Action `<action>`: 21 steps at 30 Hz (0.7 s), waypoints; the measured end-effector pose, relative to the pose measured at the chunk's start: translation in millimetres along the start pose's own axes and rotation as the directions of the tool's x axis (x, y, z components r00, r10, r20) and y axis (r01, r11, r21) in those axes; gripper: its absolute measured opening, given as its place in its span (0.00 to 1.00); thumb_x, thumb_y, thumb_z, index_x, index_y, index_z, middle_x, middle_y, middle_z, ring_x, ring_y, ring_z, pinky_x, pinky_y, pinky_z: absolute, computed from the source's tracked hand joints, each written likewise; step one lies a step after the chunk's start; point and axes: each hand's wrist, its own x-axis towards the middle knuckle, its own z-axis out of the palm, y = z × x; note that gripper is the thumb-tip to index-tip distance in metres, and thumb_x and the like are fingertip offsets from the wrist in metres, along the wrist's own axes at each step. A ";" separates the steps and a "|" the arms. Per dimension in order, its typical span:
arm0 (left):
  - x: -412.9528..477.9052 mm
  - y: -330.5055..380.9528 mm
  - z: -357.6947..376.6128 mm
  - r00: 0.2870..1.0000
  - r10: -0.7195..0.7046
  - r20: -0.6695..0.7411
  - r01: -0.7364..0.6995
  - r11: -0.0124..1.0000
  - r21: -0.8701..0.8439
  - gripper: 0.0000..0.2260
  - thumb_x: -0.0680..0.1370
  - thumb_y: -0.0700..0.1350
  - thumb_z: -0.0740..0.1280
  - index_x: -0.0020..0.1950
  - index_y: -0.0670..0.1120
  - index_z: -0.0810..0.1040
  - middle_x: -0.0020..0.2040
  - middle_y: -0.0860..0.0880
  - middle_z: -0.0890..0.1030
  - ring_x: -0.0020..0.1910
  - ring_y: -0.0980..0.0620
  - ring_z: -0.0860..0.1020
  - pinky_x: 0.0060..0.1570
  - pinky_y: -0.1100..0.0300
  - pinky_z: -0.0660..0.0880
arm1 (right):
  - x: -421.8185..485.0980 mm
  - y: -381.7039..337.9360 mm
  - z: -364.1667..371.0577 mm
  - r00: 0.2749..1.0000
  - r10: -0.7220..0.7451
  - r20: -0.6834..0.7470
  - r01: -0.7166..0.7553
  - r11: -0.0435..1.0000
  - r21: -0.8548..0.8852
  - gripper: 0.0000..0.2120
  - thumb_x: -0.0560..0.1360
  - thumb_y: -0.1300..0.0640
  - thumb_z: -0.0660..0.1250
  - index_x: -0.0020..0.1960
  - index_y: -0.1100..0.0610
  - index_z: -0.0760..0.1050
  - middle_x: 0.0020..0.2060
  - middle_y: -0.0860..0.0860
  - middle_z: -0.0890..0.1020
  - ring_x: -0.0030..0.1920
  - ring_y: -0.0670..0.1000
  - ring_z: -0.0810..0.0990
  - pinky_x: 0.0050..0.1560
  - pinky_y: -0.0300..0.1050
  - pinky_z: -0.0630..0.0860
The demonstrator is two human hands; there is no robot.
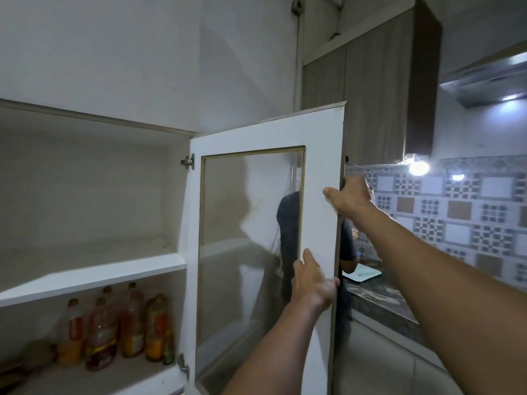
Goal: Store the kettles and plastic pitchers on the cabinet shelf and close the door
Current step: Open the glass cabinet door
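Note:
The white cabinet door [322, 155] with a glass pane stands swung wide, hinged on its left side. My right hand [349, 196] grips the door's free right edge high up, thumb on the inner face. My left hand [312, 282] holds the same edge lower down, fingers flat on the frame by the glass. The upper cabinet shelf [94, 273] is bare. No kettle or pitcher is in view.
Several oil bottles [129, 326] stand on the lower shelf. To the right are a dark stone counter [379, 300] with a white tray [362, 273], a patterned tiled wall [456, 212], a tall wooden cabinet [382, 89] and a range hood [490, 81].

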 end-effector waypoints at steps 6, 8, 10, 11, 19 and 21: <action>28.2 8.4 33.8 1.000 -0.001 0.013 0.000 0.998 0.068 0.39 0.75 0.47 0.71 0.79 0.50 0.51 0.75 0.44 0.62 0.70 0.41 0.69 0.65 0.51 0.72 | 41.4 35.7 7.7 0.999 0.038 -0.031 -0.038 0.999 -0.009 0.17 0.72 0.53 0.74 0.56 0.60 0.78 0.53 0.58 0.84 0.53 0.61 0.82 0.56 0.59 0.79; 32.5 8.7 35.3 0.999 -0.005 0.046 0.001 0.996 0.089 0.41 0.76 0.46 0.71 0.80 0.51 0.48 0.76 0.45 0.59 0.72 0.41 0.67 0.67 0.51 0.70 | 45.3 38.9 8.6 0.999 0.031 -0.036 -0.032 0.999 -0.033 0.17 0.72 0.54 0.74 0.57 0.61 0.77 0.53 0.59 0.83 0.53 0.61 0.82 0.56 0.59 0.79; 33.6 8.5 30.6 0.996 -0.010 0.087 0.000 0.994 0.105 0.41 0.76 0.44 0.69 0.80 0.52 0.46 0.77 0.46 0.57 0.74 0.42 0.65 0.69 0.52 0.68 | 42.1 37.7 6.5 0.999 0.019 -0.036 -0.021 0.997 -0.075 0.15 0.73 0.57 0.73 0.57 0.61 0.76 0.54 0.59 0.82 0.54 0.61 0.81 0.57 0.59 0.78; 34.7 6.6 26.9 0.994 -0.008 0.107 -0.004 0.994 0.109 0.40 0.76 0.43 0.68 0.80 0.53 0.47 0.77 0.46 0.58 0.74 0.42 0.64 0.69 0.52 0.68 | 37.8 36.0 5.0 0.999 0.017 -0.042 -0.021 0.995 -0.095 0.14 0.74 0.59 0.72 0.57 0.61 0.75 0.55 0.59 0.82 0.54 0.61 0.81 0.57 0.58 0.78; 11.0 -19.0 -35.1 1.000 -0.010 -0.010 0.011 0.991 0.132 0.35 0.76 0.42 0.67 0.79 0.48 0.54 0.74 0.45 0.68 0.71 0.43 0.69 0.69 0.51 0.69 | -35.8 -0.7 15.9 0.829 -0.503 -0.245 0.425 0.851 -0.307 0.15 0.76 0.58 0.68 0.62 0.55 0.73 0.59 0.57 0.78 0.57 0.60 0.79 0.50 0.57 0.80; -1.0 -32.3 -64.6 0.998 -0.013 -0.068 0.022 0.990 0.142 0.35 0.77 0.41 0.66 0.80 0.46 0.51 0.76 0.43 0.64 0.74 0.42 0.65 0.70 0.49 0.66 | -58.8 -16.6 32.7 0.854 -0.516 -0.069 0.479 0.831 -0.285 0.16 0.77 0.57 0.66 0.64 0.56 0.74 0.60 0.57 0.78 0.59 0.60 0.77 0.56 0.58 0.77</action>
